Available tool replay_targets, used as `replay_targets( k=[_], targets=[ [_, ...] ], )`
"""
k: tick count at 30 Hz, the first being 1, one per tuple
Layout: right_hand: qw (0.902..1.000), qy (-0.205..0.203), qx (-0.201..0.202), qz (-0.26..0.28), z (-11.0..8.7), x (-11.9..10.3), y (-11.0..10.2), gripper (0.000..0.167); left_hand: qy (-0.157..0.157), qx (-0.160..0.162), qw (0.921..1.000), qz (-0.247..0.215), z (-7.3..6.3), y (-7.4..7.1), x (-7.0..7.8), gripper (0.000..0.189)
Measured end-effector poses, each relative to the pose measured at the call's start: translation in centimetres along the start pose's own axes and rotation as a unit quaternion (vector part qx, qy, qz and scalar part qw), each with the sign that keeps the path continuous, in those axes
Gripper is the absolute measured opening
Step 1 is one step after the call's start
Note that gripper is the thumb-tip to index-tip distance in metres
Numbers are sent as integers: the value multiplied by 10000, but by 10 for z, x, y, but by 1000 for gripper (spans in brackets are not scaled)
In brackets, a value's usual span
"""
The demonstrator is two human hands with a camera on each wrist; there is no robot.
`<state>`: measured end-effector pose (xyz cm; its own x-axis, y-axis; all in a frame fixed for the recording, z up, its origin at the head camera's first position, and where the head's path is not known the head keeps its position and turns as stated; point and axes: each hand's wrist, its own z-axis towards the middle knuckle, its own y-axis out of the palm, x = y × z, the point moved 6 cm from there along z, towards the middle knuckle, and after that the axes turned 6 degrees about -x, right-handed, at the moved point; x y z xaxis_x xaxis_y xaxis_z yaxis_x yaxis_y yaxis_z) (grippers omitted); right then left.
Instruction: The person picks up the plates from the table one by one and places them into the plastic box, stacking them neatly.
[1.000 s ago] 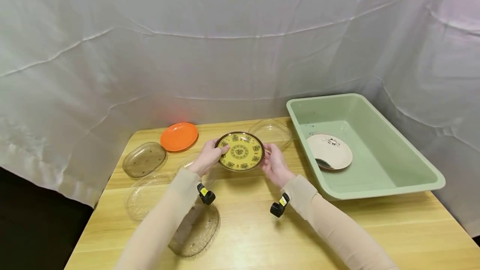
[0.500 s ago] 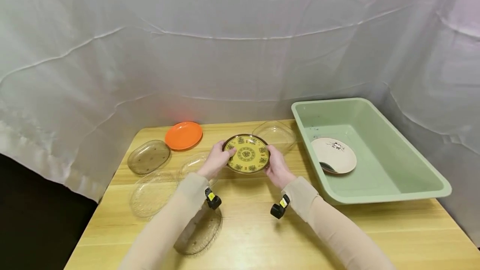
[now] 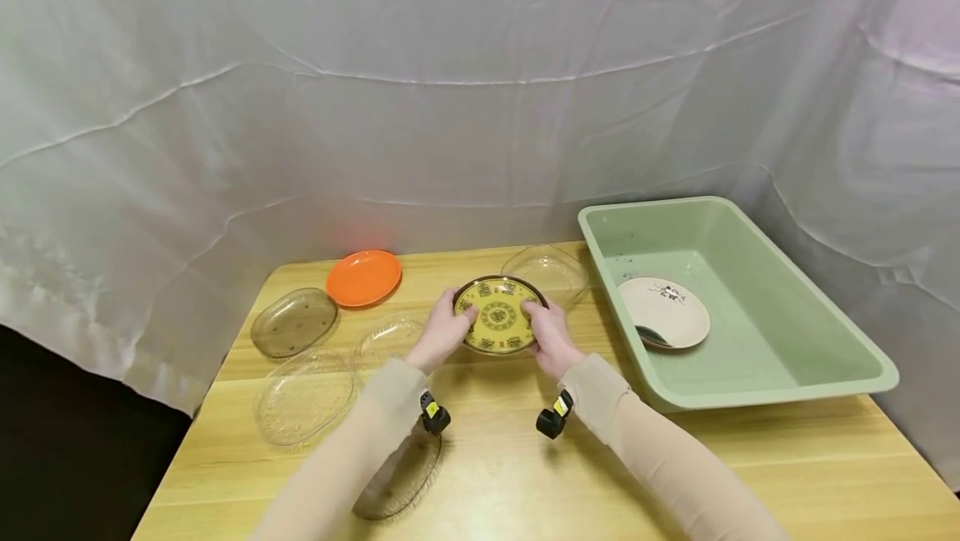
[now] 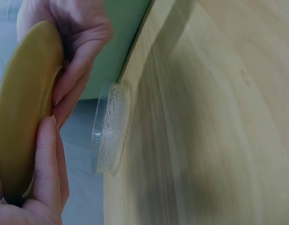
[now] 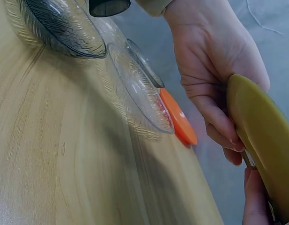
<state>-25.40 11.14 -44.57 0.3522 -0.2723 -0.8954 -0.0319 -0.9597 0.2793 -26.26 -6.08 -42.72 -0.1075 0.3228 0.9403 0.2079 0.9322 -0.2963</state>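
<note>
Left grip (image 3: 444, 331) and right grip (image 3: 553, 341) clasp a yellow plate (image 3: 499, 315), its dark emblems (image 3: 513, 343) too small to read.

No wording, brand or number can be read. On the yellow plate (image 3: 498, 316), dark motifs (image 3: 514, 343) ring a round emblem (image 3: 497, 318), too small to tell as characters. Dark marks (image 3: 624, 261) inside the green tub (image 3: 742, 345) and a yellow sticker (image 3: 432, 409) on a black wrist camera (image 3: 438, 422) are illegible.
</note>
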Motion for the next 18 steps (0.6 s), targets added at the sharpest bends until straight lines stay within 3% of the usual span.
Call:
replay_targets(
  k=[10,18],
  targets=[
    [9995,55,307,-38,4,3,-3,40,-145,-205,9990,-379,1,3,-7,50],
    [9990,28,429,-111,2,3,-4,40,-56,-161,9998,-75,-1,5,-7,53]
  ],
)
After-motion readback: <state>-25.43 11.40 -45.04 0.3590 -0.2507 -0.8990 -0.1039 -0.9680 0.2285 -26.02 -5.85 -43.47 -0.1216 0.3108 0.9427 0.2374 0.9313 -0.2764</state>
